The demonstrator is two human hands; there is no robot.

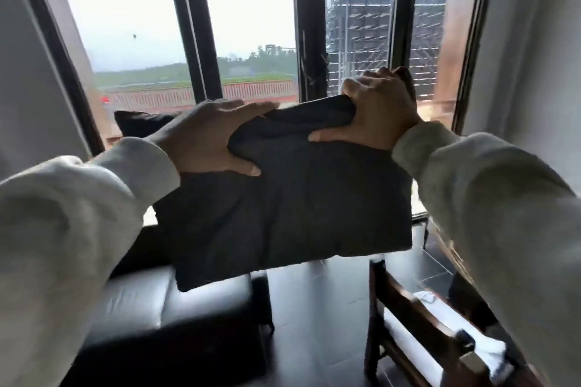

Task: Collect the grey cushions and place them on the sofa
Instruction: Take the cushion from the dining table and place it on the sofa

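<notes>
A dark grey cushion (289, 207) hangs in the air in front of me, gripped along its top edge by both hands. My left hand (207, 135) clamps the upper left part, thumb on the near face. My right hand (377, 107) bunches the upper right corner in its fingers. Below and to the left is a black leather sofa (163, 317), its seat partly hidden by the cushion. A corner of a second dark cushion (138, 122) pokes out behind my left wrist, on the sofa's back side near the window.
Tall dark-framed windows (308, 41) fill the wall ahead, with light curtains (534, 56) at both sides. A wooden rack or chair (418, 320) with white cloth on it stands at the lower right. Dark floor (317, 298) lies between it and the sofa.
</notes>
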